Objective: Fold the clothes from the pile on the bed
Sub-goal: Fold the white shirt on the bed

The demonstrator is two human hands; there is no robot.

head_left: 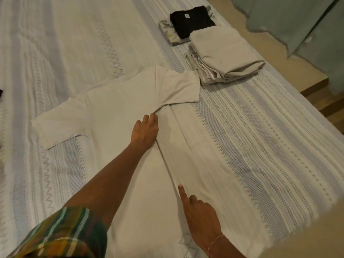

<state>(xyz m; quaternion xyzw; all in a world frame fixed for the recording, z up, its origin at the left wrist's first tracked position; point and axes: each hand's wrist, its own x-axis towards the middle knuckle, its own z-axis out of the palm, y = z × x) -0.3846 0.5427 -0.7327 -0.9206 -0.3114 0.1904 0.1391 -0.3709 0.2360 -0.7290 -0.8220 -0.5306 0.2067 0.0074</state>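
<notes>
Right hand (202,214) points, left hand (144,131) presses flat along white shirt's (111,112) folded edge.

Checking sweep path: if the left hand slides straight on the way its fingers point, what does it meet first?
Left hand lies on the cream T-shirt; straight ahead comes its folded-over sleeve, probably first.

matt cloth shirt (115,112), woven bedspread (260,127)

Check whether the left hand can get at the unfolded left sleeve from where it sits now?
Probably yes. The left hand rests flat on the white shirt by the folded-over sleeve, and the spread sleeve lies flat on the bed with only shirt fabric between them. The right hand points at the fold edge, out of the way.
</notes>
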